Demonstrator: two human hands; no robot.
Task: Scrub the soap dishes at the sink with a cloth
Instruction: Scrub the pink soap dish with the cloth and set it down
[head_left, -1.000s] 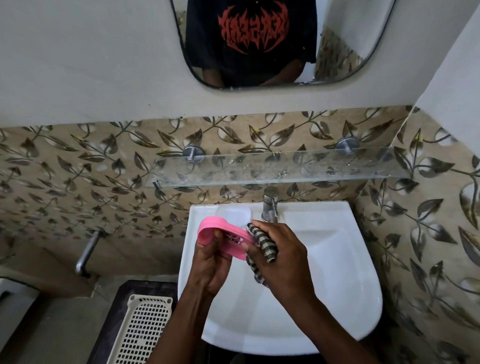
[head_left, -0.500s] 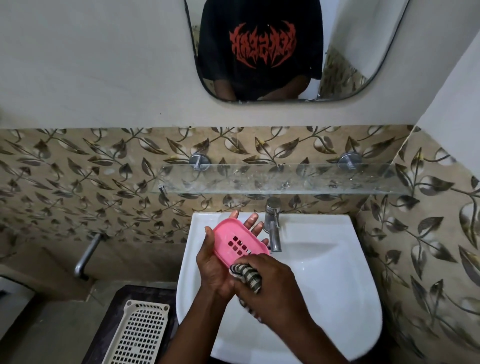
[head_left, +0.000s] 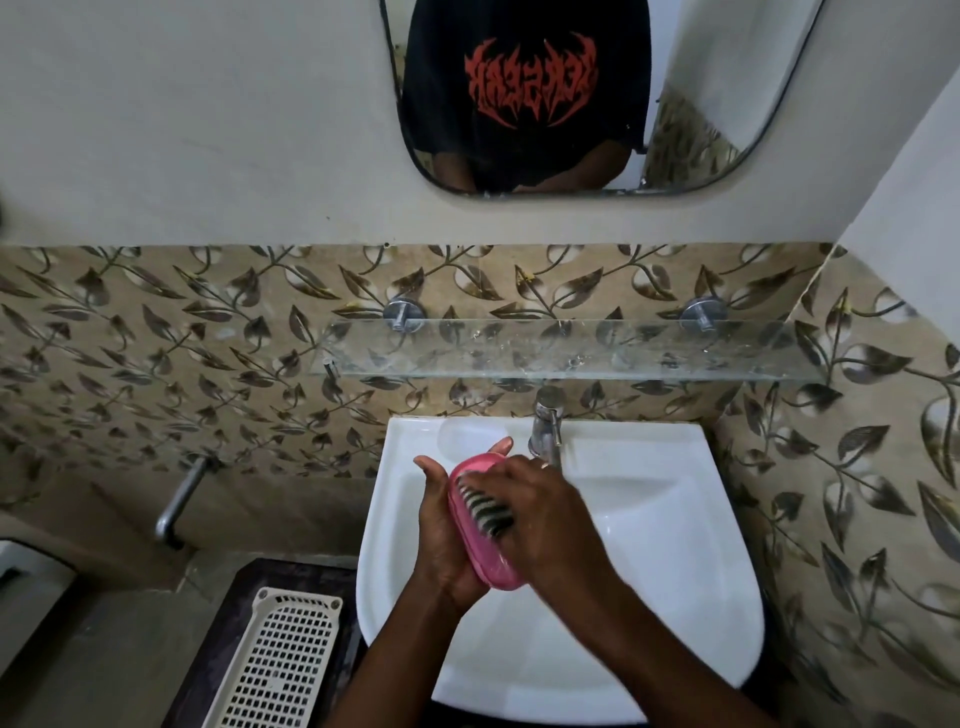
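Currently a striped cloth (head_left: 487, 512) is pressed under the closed right hand (head_left: 545, 512) into a pink soap dish (head_left: 480, 540), which is cradled by the curled left hand (head_left: 441, 540) above the sink (head_left: 675, 571), just below the tap (head_left: 545, 431). Scrubbing appears underway; firm strokes along the dish are called for next. Mirrored red lettering on the shirt (head_left: 530, 88) cannot be read.

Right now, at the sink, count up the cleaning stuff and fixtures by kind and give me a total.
Pink plastic soap dish: 1
Black-and-white striped cloth: 1
White ceramic sink: 1
Chrome metal tap: 1
Clear glass shelf: 1
White perforated plastic basket: 1
Total: 6
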